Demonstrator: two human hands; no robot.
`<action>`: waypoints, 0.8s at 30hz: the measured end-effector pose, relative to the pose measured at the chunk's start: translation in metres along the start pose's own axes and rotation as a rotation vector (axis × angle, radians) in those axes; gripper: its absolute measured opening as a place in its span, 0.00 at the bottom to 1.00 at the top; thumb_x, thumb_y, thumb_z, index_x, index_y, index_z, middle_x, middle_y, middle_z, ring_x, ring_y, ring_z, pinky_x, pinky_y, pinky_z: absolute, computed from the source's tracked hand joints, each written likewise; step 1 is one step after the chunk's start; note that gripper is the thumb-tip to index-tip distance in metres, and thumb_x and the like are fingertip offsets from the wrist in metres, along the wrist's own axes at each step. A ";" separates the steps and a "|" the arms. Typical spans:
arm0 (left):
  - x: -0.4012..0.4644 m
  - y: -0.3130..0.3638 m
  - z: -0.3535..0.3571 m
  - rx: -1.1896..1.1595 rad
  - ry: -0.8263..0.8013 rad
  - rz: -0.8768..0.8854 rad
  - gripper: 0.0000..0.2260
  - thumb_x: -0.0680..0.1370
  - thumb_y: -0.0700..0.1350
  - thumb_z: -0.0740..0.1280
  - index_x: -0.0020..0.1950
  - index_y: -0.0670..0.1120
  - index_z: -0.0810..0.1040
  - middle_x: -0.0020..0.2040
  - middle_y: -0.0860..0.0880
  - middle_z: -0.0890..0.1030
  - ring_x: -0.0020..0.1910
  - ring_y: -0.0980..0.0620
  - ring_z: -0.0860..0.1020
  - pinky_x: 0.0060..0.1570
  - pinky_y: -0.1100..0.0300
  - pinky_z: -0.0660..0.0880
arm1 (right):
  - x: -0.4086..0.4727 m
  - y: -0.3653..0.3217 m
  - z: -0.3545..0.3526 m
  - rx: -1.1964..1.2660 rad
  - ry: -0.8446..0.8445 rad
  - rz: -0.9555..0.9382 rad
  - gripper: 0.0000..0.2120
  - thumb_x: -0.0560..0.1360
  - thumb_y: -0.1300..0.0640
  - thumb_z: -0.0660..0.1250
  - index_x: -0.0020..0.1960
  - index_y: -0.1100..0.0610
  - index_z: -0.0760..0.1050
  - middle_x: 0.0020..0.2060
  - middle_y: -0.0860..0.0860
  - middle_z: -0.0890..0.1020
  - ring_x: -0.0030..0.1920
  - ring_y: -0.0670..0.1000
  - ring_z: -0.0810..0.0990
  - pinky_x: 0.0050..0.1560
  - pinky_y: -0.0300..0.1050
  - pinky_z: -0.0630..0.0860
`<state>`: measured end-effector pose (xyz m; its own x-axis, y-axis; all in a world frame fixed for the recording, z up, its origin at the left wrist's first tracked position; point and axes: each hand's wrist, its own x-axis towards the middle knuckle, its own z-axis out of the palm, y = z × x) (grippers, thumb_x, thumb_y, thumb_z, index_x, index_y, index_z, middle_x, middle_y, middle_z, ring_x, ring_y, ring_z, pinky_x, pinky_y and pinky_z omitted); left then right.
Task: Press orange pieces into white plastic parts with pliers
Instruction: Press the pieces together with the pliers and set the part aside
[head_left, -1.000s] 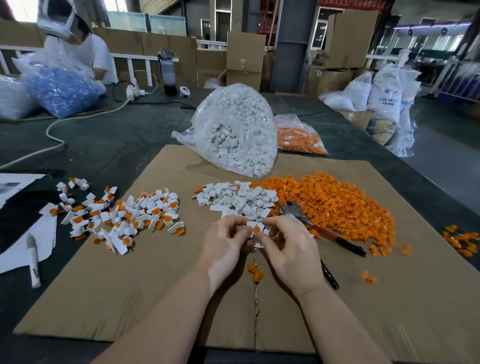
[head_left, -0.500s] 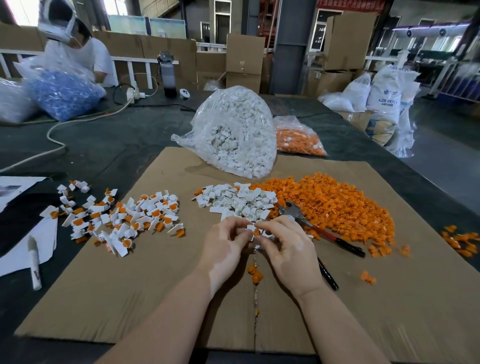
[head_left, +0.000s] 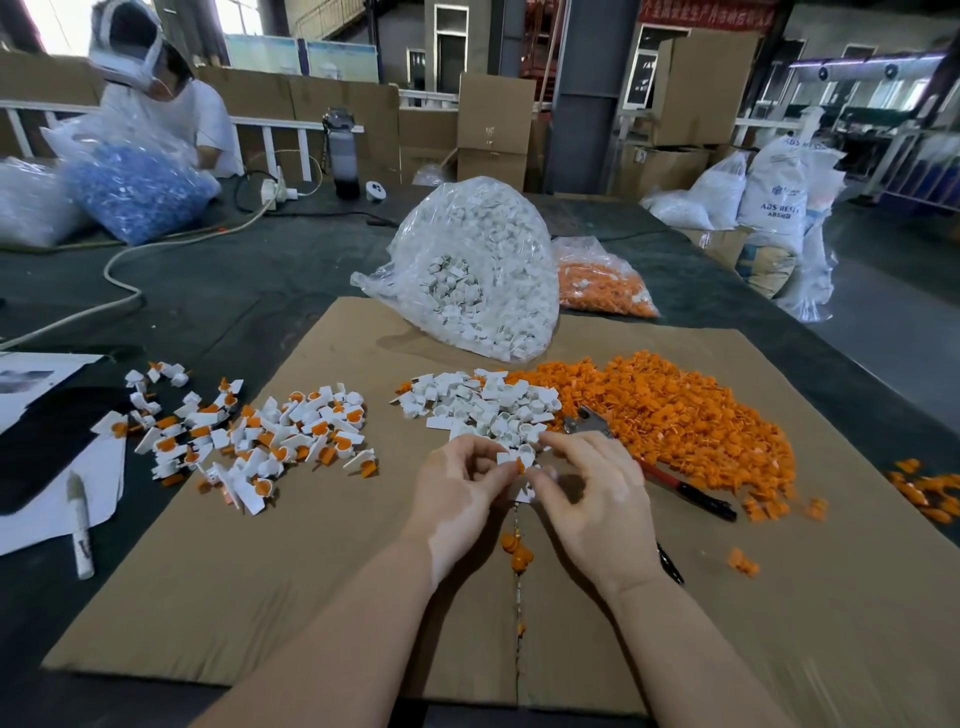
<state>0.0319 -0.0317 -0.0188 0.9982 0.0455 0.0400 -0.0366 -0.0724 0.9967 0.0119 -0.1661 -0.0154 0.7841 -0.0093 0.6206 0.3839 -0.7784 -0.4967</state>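
My left hand and my right hand meet over the cardboard sheet. Together they pinch a white plastic part with a small orange piece at it. Just beyond lie a pile of loose white parts and a large heap of orange pieces. The pliers, with red and black handles, lie on the cardboard right of my right hand, untouched. A spread of white parts fitted with orange pieces lies to the left.
A clear bag of white parts and a bag of orange pieces stand behind the piles. A marker lies on papers at left. A few orange pieces sit under my hands. Another person with a blue-filled bag works far left.
My hands stay together at the same spot. The fingers have shifted slightly around the white part and the orange piece. The pliers have not moved.
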 end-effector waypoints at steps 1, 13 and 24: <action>0.000 0.000 0.000 -0.024 0.000 -0.013 0.04 0.74 0.35 0.70 0.46 0.39 0.76 0.36 0.40 0.75 0.35 0.46 0.78 0.39 0.57 0.77 | 0.000 0.000 -0.002 -0.083 0.024 0.072 0.14 0.71 0.55 0.72 0.55 0.58 0.80 0.48 0.52 0.81 0.53 0.54 0.77 0.54 0.51 0.70; 0.006 0.005 -0.004 -0.195 -0.019 -0.141 0.02 0.74 0.36 0.69 0.44 0.40 0.77 0.29 0.47 0.79 0.27 0.56 0.76 0.30 0.63 0.76 | 0.018 0.020 -0.035 -0.681 -0.469 0.551 0.20 0.76 0.41 0.58 0.60 0.54 0.66 0.62 0.54 0.70 0.63 0.56 0.67 0.66 0.60 0.59; 0.010 0.015 -0.008 -0.375 0.019 -0.207 0.08 0.76 0.33 0.66 0.53 0.32 0.74 0.32 0.45 0.78 0.25 0.58 0.76 0.29 0.68 0.75 | 0.035 -0.023 -0.048 0.079 -0.717 0.470 0.17 0.77 0.50 0.60 0.37 0.62 0.72 0.30 0.54 0.71 0.31 0.53 0.68 0.35 0.45 0.62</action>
<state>0.0405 -0.0244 -0.0029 0.9854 0.0392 -0.1658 0.1460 0.3070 0.9404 0.0070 -0.1782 0.0471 0.9786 0.0999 -0.1799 -0.0456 -0.7472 -0.6631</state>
